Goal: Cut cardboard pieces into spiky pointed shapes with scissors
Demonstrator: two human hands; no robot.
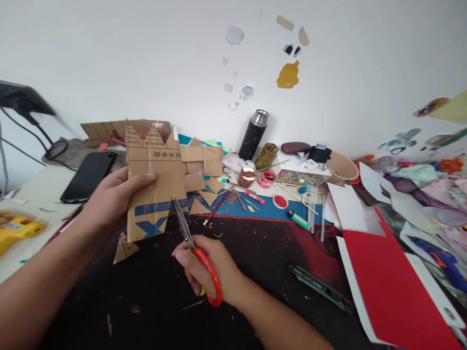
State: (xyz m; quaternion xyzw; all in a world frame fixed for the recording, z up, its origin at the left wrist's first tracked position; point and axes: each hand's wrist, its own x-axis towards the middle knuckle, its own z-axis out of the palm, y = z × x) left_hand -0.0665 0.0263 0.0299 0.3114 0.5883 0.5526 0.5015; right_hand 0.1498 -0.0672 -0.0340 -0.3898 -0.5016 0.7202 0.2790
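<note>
My left hand (115, 194) grips a brown cardboard piece (156, 175) by its left edge, thumb on the printed face. Blue markings and upside-down print run across the cardboard, and its top edge has a V-shaped notch. In my right hand (206, 262) is a pair of scissors (185, 228) with red and yellow handles. Its blades meet the cardboard's lower right part, at the blue band. A small cardboard triangle (126, 248) lies on the dark mat under the held piece. Several cut cardboard squares (195, 182) and scraps sit just behind it.
Paint jars (247, 174), a black thermos (254, 133) and a green lighter (298, 219) stand or lie toward the wall. A utility knife (319, 288) rests at right, beside red paper (397, 282). On the left are a phone (88, 176) and a yellow tool (20, 228).
</note>
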